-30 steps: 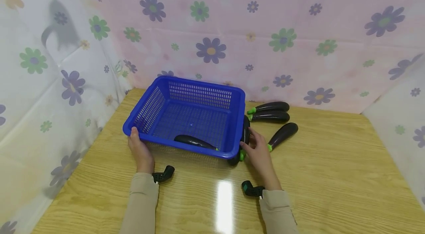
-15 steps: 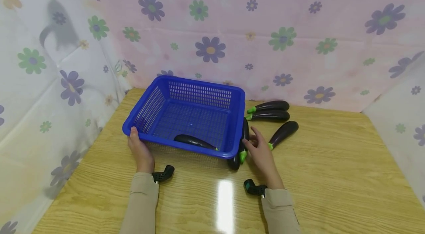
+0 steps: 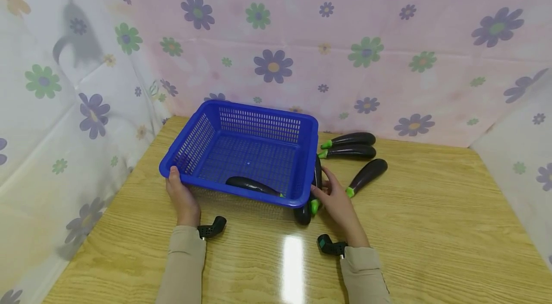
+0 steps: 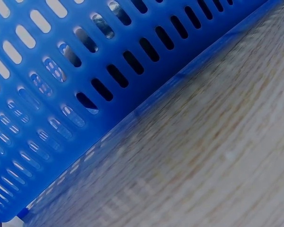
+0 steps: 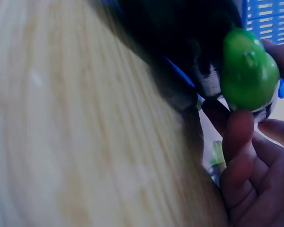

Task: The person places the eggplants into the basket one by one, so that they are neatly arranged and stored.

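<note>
At the near left corner of the blue plastic basket (image 3: 241, 108), my left hand (image 3: 183, 198) grips the rim, thumb on top, other fingers hidden. One eggplant (image 3: 252, 184) lies inside along the near wall. Just outside the right wall, my right hand (image 3: 338, 201) holds another eggplant (image 3: 318, 174) between thumb and fingers. Its green cap (image 5: 248, 71) shows close up in the right wrist view, fingertips below it and thumb beside it. A further dark eggplant (image 3: 303, 215) pokes out by the near right corner, partly hidden by the basket. The left wrist view shows the slotted basket wall (image 4: 109, 71).
To the right of the basket, two eggplants (image 3: 351, 151) lie side by side near the back, and a single eggplant (image 3: 368, 174) rests slantwise closer in. Flowered cloth (image 3: 276, 21) stands around the wooden table (image 3: 431, 237) at the back and sides.
My right hand moved slightly off the eggplant beside the basket, then came back onto it. The eggplant at the near right corner shows a little more. My left hand and the basket stayed put.
</note>
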A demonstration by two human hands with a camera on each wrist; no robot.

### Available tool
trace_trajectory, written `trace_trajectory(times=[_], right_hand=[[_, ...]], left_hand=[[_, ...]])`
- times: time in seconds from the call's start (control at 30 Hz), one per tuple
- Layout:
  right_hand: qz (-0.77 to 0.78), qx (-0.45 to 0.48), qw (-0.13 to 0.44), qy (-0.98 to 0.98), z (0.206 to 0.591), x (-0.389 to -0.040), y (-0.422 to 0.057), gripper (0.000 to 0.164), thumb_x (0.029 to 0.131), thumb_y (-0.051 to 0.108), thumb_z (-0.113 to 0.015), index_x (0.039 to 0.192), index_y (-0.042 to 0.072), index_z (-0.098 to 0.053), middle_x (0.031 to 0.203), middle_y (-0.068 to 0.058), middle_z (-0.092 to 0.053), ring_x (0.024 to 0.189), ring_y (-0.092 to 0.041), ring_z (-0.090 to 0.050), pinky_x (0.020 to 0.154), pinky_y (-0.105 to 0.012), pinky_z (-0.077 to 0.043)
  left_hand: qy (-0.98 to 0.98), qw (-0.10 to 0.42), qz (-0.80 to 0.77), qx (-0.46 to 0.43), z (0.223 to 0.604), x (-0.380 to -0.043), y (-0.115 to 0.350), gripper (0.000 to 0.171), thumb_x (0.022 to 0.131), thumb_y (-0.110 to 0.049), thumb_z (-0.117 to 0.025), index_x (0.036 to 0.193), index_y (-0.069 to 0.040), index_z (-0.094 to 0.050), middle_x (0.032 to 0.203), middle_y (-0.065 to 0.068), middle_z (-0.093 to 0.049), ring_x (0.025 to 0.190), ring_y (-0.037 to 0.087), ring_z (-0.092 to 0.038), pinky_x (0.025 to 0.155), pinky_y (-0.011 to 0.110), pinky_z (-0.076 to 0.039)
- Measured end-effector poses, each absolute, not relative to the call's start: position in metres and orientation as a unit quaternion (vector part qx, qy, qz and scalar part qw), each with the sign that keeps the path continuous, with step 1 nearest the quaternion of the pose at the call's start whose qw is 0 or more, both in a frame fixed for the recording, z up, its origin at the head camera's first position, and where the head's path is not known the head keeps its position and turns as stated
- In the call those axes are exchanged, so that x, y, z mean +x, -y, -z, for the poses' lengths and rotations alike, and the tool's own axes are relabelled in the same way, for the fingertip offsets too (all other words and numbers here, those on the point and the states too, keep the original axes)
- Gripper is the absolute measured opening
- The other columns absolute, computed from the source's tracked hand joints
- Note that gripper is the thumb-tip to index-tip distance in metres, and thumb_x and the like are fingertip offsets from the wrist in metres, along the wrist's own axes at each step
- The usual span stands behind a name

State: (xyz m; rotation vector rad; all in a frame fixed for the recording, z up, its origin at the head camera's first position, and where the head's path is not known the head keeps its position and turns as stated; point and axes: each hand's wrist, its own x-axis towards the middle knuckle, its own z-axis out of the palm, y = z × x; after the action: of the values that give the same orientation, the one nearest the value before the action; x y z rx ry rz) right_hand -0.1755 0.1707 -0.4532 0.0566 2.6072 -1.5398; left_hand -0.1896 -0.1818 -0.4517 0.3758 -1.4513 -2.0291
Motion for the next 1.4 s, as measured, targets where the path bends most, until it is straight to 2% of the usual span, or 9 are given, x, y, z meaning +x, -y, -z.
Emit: trace_trajectory(times=[0.13,0.23,0.53,0.73,0.93,1.03,1.13,1.27,1.4], right_hand=[[0.523,0.012,0.070,-0.850,0.4536,-0.1753,-0.1708,0.074,0.082,0.047,-0.058,0.141,0.023,-0.021,0.117,-0.014,-0.055,0.095,-0.023,-0.056,0.078,-0.037,-0.046],[0.529,0.016,0.081,-0.845,0.4530,-0.1748,-0.1707,0.075,0.081,0.050,-0.057,0.141,0.025,-0.020,0.120,-0.014,-0.054,0.105,-0.024,-0.053,0.086,-0.039,-0.043],[0.578,0.018,0.091,-0.811,0.4530,-0.1746,-0.1704,0.072,0.085,0.044,-0.055,0.142,0.024,-0.017,0.119,-0.013,-0.054,0.087,-0.021,-0.056,0.065,-0.030,-0.047],[0.616,0.035,0.088,-0.782,0.4539,-0.1752,-0.1716,0.071,0.083,0.044,-0.057,0.141,0.029,-0.018,0.120,-0.010,-0.053,0.083,-0.021,-0.057,0.061,-0.031,-0.048],[0.622,0.039,0.083,-0.778,0.4532,-0.1752,-0.1712,0.071,0.083,0.042,-0.058,0.140,0.029,-0.018,0.115,-0.011,-0.056,0.073,-0.021,-0.056,0.057,-0.031,-0.048],[0.622,0.043,0.083,-0.777,0.4531,-0.1756,-0.1712,0.071,0.083,0.044,-0.058,0.140,0.030,-0.018,0.116,-0.011,-0.055,0.074,-0.021,-0.056,0.057,-0.031,-0.048],[0.616,0.043,0.081,-0.782,0.4532,-0.1755,-0.1714,0.071,0.083,0.048,-0.055,0.140,0.028,-0.019,0.117,-0.010,-0.054,0.077,-0.020,-0.056,0.058,-0.030,-0.047],[0.610,0.038,0.076,-0.788,0.4532,-0.1749,-0.1720,0.069,0.085,0.050,-0.051,0.141,0.025,-0.020,0.113,-0.011,-0.056,0.068,-0.018,-0.052,0.056,-0.028,-0.043],[0.606,0.039,0.073,-0.791,0.4531,-0.1751,-0.1722,0.069,0.086,0.049,-0.050,0.142,0.023,-0.019,0.114,-0.011,-0.055,0.070,-0.016,-0.052,0.057,-0.027,-0.042]], left_hand=[[0.549,0.306,0.765,0.141,0.4507,-0.1899,0.1812,0.046,0.090,-0.040,-0.040,0.128,-0.016,-0.041,0.127,0.004,-0.045,0.117,0.015,-0.039,0.100,0.022,-0.025],[0.546,0.306,0.767,0.140,0.4505,-0.1899,0.1811,0.045,0.090,-0.040,-0.040,0.128,-0.015,-0.041,0.126,0.005,-0.045,0.117,0.016,-0.039,0.101,0.023,-0.025],[0.549,0.302,0.767,0.139,0.4511,-0.1894,0.1816,0.046,0.090,-0.040,-0.040,0.128,-0.015,-0.041,0.126,0.006,-0.046,0.117,0.016,-0.039,0.101,0.023,-0.025],[0.550,0.302,0.764,0.149,0.4509,-0.1894,0.1811,0.046,0.089,-0.040,-0.041,0.126,-0.013,-0.042,0.124,0.005,-0.047,0.115,0.016,-0.040,0.099,0.021,-0.026],[0.550,0.303,0.765,0.144,0.4510,-0.1898,0.1812,0.047,0.088,-0.041,-0.042,0.125,-0.012,-0.042,0.123,0.007,-0.047,0.115,0.017,-0.040,0.099,0.021,-0.026],[0.556,0.301,0.762,0.142,0.4508,-0.1897,0.1815,0.047,0.088,-0.042,-0.042,0.125,-0.013,-0.042,0.124,0.007,-0.047,0.115,0.016,-0.040,0.099,0.021,-0.026],[0.559,0.301,0.759,0.143,0.4506,-0.1894,0.1815,0.048,0.088,-0.043,-0.042,0.125,-0.013,-0.042,0.123,0.006,-0.047,0.115,0.016,-0.040,0.099,0.022,-0.026],[0.559,0.299,0.758,0.149,0.4506,-0.1893,0.1816,0.048,0.088,-0.043,-0.042,0.126,-0.013,-0.042,0.124,0.004,-0.047,0.115,0.014,-0.040,0.099,0.021,-0.025],[0.559,0.297,0.759,0.152,0.4509,-0.1896,0.1822,0.048,0.088,-0.042,-0.042,0.127,-0.013,-0.042,0.125,0.004,-0.047,0.116,0.014,-0.040,0.100,0.021,-0.024]])
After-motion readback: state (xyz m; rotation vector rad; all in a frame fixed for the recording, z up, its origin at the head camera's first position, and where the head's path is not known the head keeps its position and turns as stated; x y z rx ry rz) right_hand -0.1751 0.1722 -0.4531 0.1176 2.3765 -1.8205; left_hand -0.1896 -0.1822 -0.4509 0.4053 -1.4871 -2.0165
